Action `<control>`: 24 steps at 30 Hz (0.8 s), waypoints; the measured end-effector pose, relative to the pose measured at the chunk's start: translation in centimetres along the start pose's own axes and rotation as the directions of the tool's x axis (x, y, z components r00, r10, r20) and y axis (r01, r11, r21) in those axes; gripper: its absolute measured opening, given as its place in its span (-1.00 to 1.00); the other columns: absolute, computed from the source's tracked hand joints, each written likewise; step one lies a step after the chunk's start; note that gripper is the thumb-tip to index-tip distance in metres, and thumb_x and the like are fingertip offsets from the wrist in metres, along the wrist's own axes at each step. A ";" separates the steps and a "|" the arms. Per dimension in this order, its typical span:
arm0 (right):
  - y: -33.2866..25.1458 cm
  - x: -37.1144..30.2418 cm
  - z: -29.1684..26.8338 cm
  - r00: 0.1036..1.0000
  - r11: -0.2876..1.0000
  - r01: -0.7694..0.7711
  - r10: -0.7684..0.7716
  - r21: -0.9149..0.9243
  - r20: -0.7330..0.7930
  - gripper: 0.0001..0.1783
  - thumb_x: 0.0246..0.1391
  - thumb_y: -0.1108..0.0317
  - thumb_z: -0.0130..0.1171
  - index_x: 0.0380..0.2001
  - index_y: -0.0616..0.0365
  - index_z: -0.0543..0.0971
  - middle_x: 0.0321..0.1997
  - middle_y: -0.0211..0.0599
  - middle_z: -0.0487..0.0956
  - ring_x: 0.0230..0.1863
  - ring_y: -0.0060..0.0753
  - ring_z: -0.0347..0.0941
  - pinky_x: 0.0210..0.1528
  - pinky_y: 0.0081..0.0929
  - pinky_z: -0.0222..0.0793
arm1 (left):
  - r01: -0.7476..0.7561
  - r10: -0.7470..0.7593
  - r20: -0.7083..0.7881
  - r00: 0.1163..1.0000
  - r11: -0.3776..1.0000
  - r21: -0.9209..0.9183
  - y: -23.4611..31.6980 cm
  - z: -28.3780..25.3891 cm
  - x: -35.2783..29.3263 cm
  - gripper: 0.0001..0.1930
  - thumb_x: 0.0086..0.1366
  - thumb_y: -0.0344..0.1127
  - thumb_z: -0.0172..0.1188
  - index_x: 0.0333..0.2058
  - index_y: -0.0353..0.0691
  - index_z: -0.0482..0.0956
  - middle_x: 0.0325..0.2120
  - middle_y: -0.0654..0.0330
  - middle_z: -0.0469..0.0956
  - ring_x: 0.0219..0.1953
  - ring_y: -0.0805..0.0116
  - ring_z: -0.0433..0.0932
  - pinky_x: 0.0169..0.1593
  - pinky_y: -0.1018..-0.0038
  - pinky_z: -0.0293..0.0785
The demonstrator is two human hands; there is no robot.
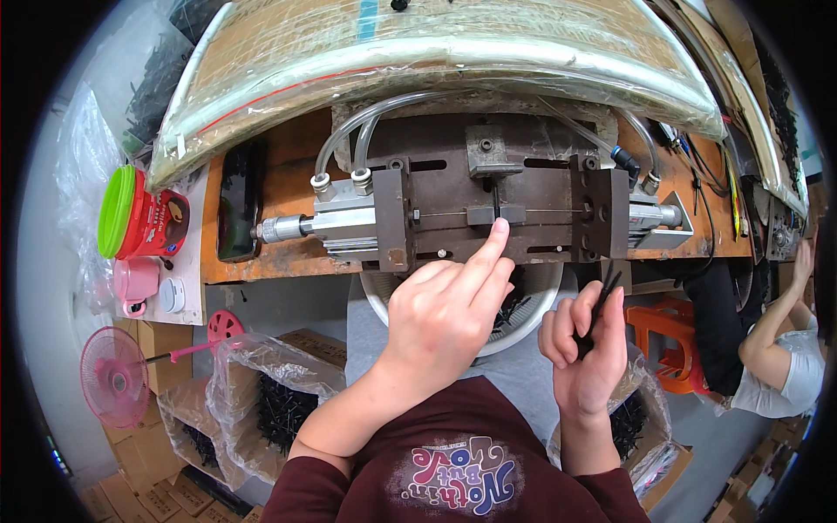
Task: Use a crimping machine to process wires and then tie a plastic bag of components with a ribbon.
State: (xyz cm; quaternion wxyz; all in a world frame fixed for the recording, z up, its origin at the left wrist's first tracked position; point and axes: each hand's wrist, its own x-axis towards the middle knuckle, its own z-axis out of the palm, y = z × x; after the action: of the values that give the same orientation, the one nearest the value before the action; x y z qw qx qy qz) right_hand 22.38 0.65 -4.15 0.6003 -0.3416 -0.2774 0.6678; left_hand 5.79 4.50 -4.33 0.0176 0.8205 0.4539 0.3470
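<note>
A rusty brown steel press jig with silver air cylinders (pixel 497 209) sits bolted on the orange workbench (pixel 288 187); below it a white round basin of black pins (pixel 523 305); the left hand (pixel 449 314) is loosely curled, its forefinger stretched out and touching the jig's centre slot; the right hand (pixel 586 344) is closed in a fist around a bundle of thin black pins (pixel 600 305).

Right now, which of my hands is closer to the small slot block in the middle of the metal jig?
Left. The left hand has its index fingertip at the slot block; the right hand is lower and to the right, clutching a bundle of thin black pieces.
</note>
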 end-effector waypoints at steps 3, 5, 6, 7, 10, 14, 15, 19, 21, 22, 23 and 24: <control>-0.5 -0.2 0.8 0.992 0.993 0.064 -0.074 -0.102 -0.098 -0.60 0.35 0.10 -0.40 -0.50 0.10 0.19 -0.70 -0.38 0.17 -0.68 -0.61 0.00 -0.64 -0.65 -0.06 | 0.010 -0.010 0.023 1.000 1.000 0.000 -0.1 -0.2 0.4 -0.76 -0.08 -0.35 0.37 -0.38 -0.26 0.61 -0.10 0.10 0.58 -0.53 0.38 0.56 -0.42 0.56 0.45; -0.7 -0.3 0.6 0.990 0.985 0.118 -0.126 -0.123 -0.058 -0.69 0.32 0.19 -0.30 -0.45 0.13 0.24 -0.60 -0.36 0.23 -0.62 -0.58 0.07 -0.55 -0.64 0.02 | 0.018 -0.018 0.037 0.999 1.000 -0.004 -0.1 -0.3 0.6 -0.75 -0.08 -0.33 0.37 -0.37 -0.25 0.61 -0.11 0.11 0.59 -0.53 0.38 0.55 -0.43 0.56 0.44; -0.7 -0.3 1.0 0.984 0.980 0.143 -0.155 -0.142 -0.083 -0.71 0.31 0.21 -0.27 -0.43 0.15 0.26 -0.58 -0.36 0.24 -0.60 -0.59 0.08 -0.53 -0.64 0.03 | 0.022 -0.022 0.044 0.999 1.000 0.004 0.0 -0.4 0.6 -0.74 -0.09 -0.33 0.38 -0.37 -0.25 0.61 -0.12 0.12 0.59 -0.54 0.38 0.55 -0.44 0.56 0.44; -0.7 -0.3 1.2 0.977 0.973 0.167 -0.186 -0.161 -0.106 -0.73 0.31 0.23 -0.24 -0.41 0.16 0.28 -0.55 -0.37 0.25 -0.59 -0.59 0.09 -0.50 -0.64 0.04 | 0.025 -0.026 0.050 0.998 1.000 0.012 0.0 -0.5 0.6 -0.73 -0.09 -0.32 0.39 -0.36 -0.25 0.61 -0.13 0.13 0.60 -0.54 0.37 0.55 -0.44 0.57 0.43; -0.6 -0.5 0.7 0.961 0.927 0.217 -0.258 -0.306 -0.099 -0.80 0.28 0.29 -0.11 -0.36 0.19 0.36 -0.50 -0.43 0.27 -0.53 -0.63 0.11 -0.46 -0.64 0.04 | 0.020 -0.017 0.056 0.998 0.999 -0.046 0.4 -1.3 1.0 -0.70 -0.09 -0.29 0.40 -0.33 -0.24 0.61 -0.19 0.14 0.61 -0.52 0.39 0.56 -0.45 0.57 0.43; -1.0 -0.4 0.6 0.995 0.990 0.068 -0.075 -0.120 -0.059 -0.83 0.26 0.29 -0.03 -0.33 0.17 0.41 -0.50 -0.53 0.28 -0.53 -0.69 0.10 -0.45 -0.67 0.03 | -0.131 0.144 0.013 0.990 0.931 -0.339 2.3 -2.6 0.5 -0.68 -0.07 -0.31 0.41 -0.30 -0.25 0.61 -0.31 0.17 0.61 -0.44 0.39 0.59 -0.46 0.57 0.48; -1.0 -0.3 0.9 0.996 0.990 0.060 -0.068 -0.125 -0.063 -0.83 0.26 0.29 -0.03 -0.32 0.17 0.41 -0.51 -0.53 0.28 -0.53 -0.69 0.10 -0.45 -0.68 0.03 | -0.161 0.172 -0.006 0.985 0.907 -0.389 2.7 -2.5 0.7 -0.69 -0.07 -0.35 0.40 -0.29 -0.27 0.61 -0.35 0.19 0.59 -0.45 0.36 0.59 -0.45 0.55 0.50; -0.7 0.4 1.9 0.999 0.993 0.037 -0.038 -0.115 -0.011 -0.83 0.27 0.30 -0.03 -0.28 0.19 0.41 -0.54 -0.54 0.29 -0.53 -0.71 0.12 -0.44 -0.70 0.04 | -0.181 0.193 -0.022 0.981 0.872 -0.455 2.5 -2.4 0.3 -0.68 -0.08 -0.44 0.38 -0.27 -0.30 0.62 -0.37 0.18 0.57 -0.45 0.33 0.57 -0.43 0.51 0.52; -0.8 0.8 1.9 0.999 0.994 0.030 -0.025 -0.102 0.046 -0.82 0.27 0.29 -0.03 -0.25 0.19 0.42 -0.55 -0.55 0.29 -0.52 -0.72 0.14 -0.43 -0.72 0.05 | -0.134 0.151 -0.004 0.989 0.866 -0.482 2.5 -2.7 0.1 -0.68 -0.09 -0.47 0.37 -0.26 -0.30 0.62 -0.37 0.18 0.56 -0.44 0.32 0.57 -0.42 0.50 0.52; -0.8 0.9 2.0 0.999 0.986 0.015 -0.009 -0.166 0.039 -0.79 0.28 0.27 -0.05 -0.21 0.20 0.40 -0.56 -0.54 0.30 -0.52 -0.72 0.15 -0.44 -0.72 0.06 | -0.088 0.110 0.017 0.994 0.868 -0.489 2.6 -2.9 0.2 -0.68 -0.09 -0.48 0.36 -0.26 -0.30 0.62 -0.37 0.18 0.55 -0.44 0.31 0.57 -0.41 0.49 0.52; -0.6 0.9 2.1 1.000 0.984 0.017 -0.014 -0.177 0.018 -0.79 0.28 0.27 -0.06 -0.19 0.20 0.40 -0.56 -0.53 0.30 -0.53 -0.72 0.15 -0.44 -0.73 0.06 | -0.042 0.070 0.038 0.997 0.868 -0.495 2.6 -3.0 0.1 -0.67 -0.10 -0.50 0.36 -0.26 -0.30 0.63 -0.38 0.18 0.55 -0.43 0.31 0.57 -0.41 0.49 0.52; -0.3 1.1 2.2 1.000 0.984 0.018 -0.018 -0.180 0.003 -0.78 0.29 0.26 -0.07 -0.17 0.21 0.39 -0.56 -0.53 0.30 -0.53 -0.72 0.15 -0.45 -0.73 0.06 | -0.049 0.089 0.063 0.994 0.880 -0.473 2.3 -2.9 -0.3 -0.66 -0.11 -0.52 0.35 -0.26 -0.31 0.62 -0.36 0.16 0.54 -0.40 0.27 0.57 -0.38 0.47 0.53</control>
State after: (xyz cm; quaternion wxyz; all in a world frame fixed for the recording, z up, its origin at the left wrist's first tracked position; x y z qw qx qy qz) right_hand 20.81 1.88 -2.67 0.5729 -0.3912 -0.3401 0.6348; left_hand 5.70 2.09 -1.45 0.2225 0.8210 0.3254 0.4131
